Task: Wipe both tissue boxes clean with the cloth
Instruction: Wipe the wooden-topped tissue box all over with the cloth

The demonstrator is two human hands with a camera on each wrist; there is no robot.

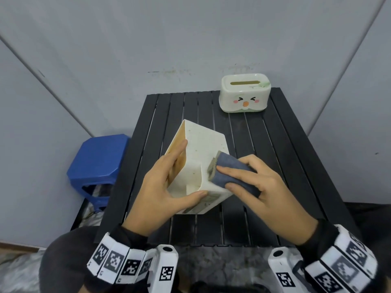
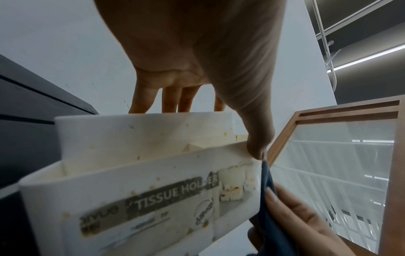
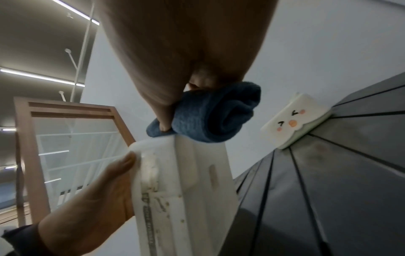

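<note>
A white, stained tissue holder [image 1: 201, 151] is tilted above the black slatted table [image 1: 275, 166], its open side facing me. My left hand [image 1: 163, 187] grips it, fingers on the far wall and thumb on the near edge; its label reads "TISSUE HOLDER" [image 2: 175, 195]. My right hand [image 1: 258, 182] holds a folded blue cloth [image 1: 230, 172] pressed against the holder's right wall. The bunched cloth [image 3: 214, 114] sits on the holder's upper edge [image 3: 186, 181] in the right wrist view. A second tissue box [image 1: 245, 93], cream with a cartoon face, stands at the table's far right; it also shows as the face box [image 3: 293, 119].
A blue plastic stool [image 1: 97, 163] stands left of the table. Grey walls close in behind and on both sides. The table's near edge lies just in front of my wrists.
</note>
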